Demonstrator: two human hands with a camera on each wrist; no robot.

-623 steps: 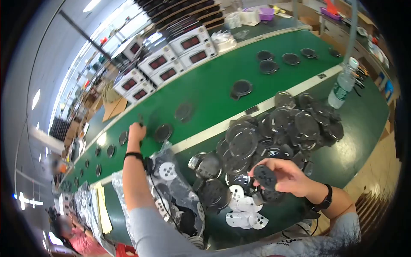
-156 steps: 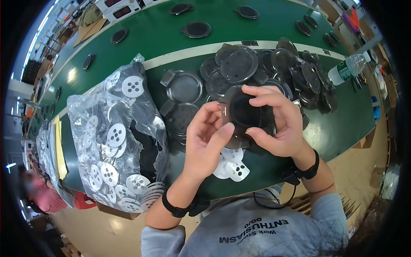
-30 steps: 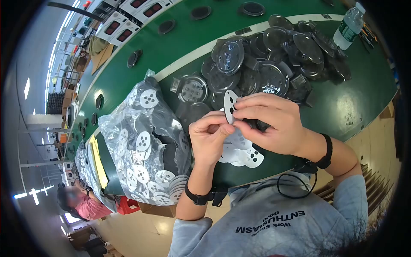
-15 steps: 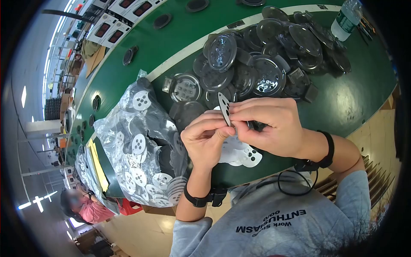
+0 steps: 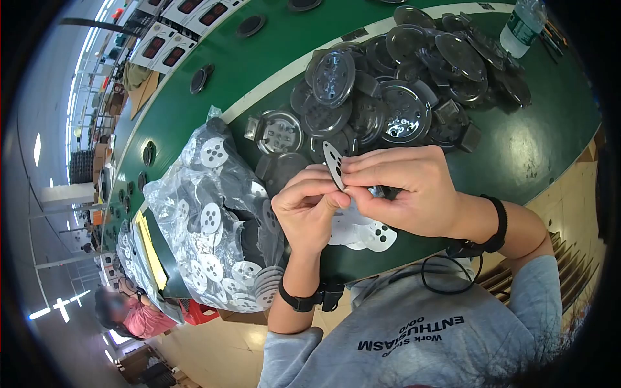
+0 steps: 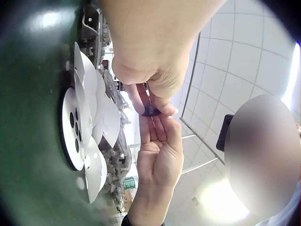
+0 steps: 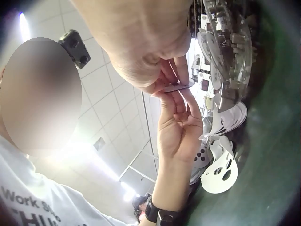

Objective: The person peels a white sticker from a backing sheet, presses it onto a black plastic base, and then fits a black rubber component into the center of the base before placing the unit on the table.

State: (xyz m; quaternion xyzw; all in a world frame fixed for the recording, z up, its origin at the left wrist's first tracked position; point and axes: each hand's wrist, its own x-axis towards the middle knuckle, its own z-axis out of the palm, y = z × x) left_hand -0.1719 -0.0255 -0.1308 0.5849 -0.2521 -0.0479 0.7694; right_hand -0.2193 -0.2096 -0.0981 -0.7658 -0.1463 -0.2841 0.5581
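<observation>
Close above the green table, both hands hold one thin round pad with several holes (image 5: 332, 164), white on one face and dark on the other. My left hand (image 5: 305, 210) pinches its lower edge between thumb and fingers. From the other side my right hand (image 5: 411, 187) grips it at the fingertips. The left wrist view shows the pad's dark face (image 6: 150, 111); the right wrist view shows it nearly edge-on (image 7: 178, 87). Under the hands lies a small pile of white perforated discs (image 5: 369, 234), partly hidden.
A torn clear bag (image 5: 187, 174) of similar discs lies to the left. Beyond the hands is a heap of dark translucent round plastic parts (image 5: 401, 110). A water bottle (image 5: 522, 29) stands at the back right. More dark round parts sit along the green strip (image 5: 168, 123) behind.
Earlier, the left hand reached to the far strip while the right held a dark disc; later both held a dark translucent part. Over the last second, the pad has shifted slightly left and tilted.
</observation>
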